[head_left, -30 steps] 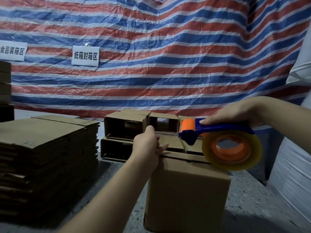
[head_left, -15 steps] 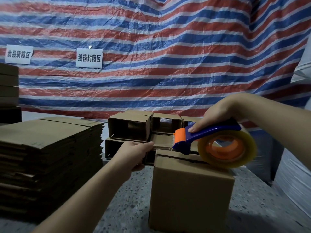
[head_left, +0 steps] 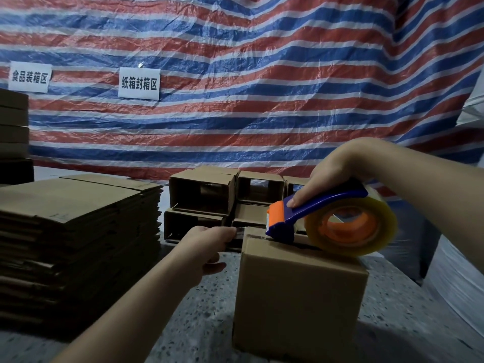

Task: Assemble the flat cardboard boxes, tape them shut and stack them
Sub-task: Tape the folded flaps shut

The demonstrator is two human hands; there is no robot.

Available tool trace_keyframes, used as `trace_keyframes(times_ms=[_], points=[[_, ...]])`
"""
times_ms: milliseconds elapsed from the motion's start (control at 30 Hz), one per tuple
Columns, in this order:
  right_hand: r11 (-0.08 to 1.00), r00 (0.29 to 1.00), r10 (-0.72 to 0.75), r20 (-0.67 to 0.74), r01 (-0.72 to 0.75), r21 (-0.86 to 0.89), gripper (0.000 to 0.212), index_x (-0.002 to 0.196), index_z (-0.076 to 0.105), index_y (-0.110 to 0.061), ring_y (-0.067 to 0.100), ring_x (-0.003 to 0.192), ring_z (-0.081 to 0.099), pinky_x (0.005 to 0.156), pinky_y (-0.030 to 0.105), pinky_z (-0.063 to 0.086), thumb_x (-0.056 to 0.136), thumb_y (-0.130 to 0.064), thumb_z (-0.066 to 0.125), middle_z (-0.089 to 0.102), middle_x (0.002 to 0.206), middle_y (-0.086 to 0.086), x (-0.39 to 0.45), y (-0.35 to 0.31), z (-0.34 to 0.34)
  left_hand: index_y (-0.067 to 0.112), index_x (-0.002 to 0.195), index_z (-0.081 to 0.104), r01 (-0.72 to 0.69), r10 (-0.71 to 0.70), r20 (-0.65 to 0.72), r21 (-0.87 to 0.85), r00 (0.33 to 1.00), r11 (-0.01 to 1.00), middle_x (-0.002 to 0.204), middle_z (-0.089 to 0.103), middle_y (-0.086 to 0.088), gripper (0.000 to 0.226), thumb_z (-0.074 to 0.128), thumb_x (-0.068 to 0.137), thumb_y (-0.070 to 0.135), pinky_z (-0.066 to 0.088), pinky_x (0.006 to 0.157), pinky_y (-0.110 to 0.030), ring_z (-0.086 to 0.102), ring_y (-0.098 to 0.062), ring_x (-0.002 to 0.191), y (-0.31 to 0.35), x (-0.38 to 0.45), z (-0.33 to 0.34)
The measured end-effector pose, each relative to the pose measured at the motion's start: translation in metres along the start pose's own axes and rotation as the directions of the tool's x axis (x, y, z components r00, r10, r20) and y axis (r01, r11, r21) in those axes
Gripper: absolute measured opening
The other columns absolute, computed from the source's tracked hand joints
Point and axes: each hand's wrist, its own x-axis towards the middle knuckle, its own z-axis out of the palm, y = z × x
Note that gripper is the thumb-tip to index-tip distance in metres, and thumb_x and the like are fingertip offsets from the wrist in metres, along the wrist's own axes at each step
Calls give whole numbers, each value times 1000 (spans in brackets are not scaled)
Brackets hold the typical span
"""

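Nearest the camera, an assembled cardboard box [head_left: 298, 302] stands upright on the speckled floor [head_left: 204, 318], toward its right side, its top flaps folded shut with a dark seam running along the top. The right hand [head_left: 337, 176] curls round the blue handle of a tape dispenser [head_left: 309, 213], forefinger laid forward along the handle toward the orange cutter head; the dispenser's front end sits on the box top near its far left edge, and the roll of clear tape [head_left: 351, 229] on its orange hub rests over the right part of the top. Left of the box, the left hand [head_left: 209, 247] reaches in from the lower left, thumb and fingers pinching the free end of the tape strip [head_left: 239, 231], which stretches from the hand across to the dispenser's head, just beyond the box's far left corner. Along the floor's left edge a tall stack of flat cardboard blanks [head_left: 78, 237] lies squarely piled. Farther back, near the middle of the floor's far edge, a stack of opened boxes [head_left: 204, 197] lies in two tiers with the open ends facing the camera. At the far left more brown cartons [head_left: 13, 121] are piled against the wall. Behind everything hangs a red, white and blue striped tarpaulin [head_left: 262, 87] bearing two white paper signs in black Chinese characters: the left sign [head_left: 29, 76] reads 食品装箱区, the sign to its right [head_left: 139, 83] reads 纸箱封箱区. White wrapped material [head_left: 458, 284] stands at the right edge.
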Motion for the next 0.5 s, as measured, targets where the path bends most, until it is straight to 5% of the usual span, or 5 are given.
trace_keyframes(times_ms=[167,500], points=[[1000,1000,-1,14,0,14,85,109,69,-12,20,67,75,56,26,57,52,-75,74,78,83,8,-2,2,0,11,84,62,-5,5,-22,0,1000,1000,62,46,1,19,68,90,29,47,45,-20,44,-11,55,10,2,-2],[1000,1000,18,10,-18,-3,74,107,67,-12,19,61,74,50,25,55,60,-70,76,77,75,7,0,-9,3,9,98,66,130,-127,138,-12,982,991,84,46,-4,38,69,88,46,41,51,-23,38,-14,63,-24,0,8]])
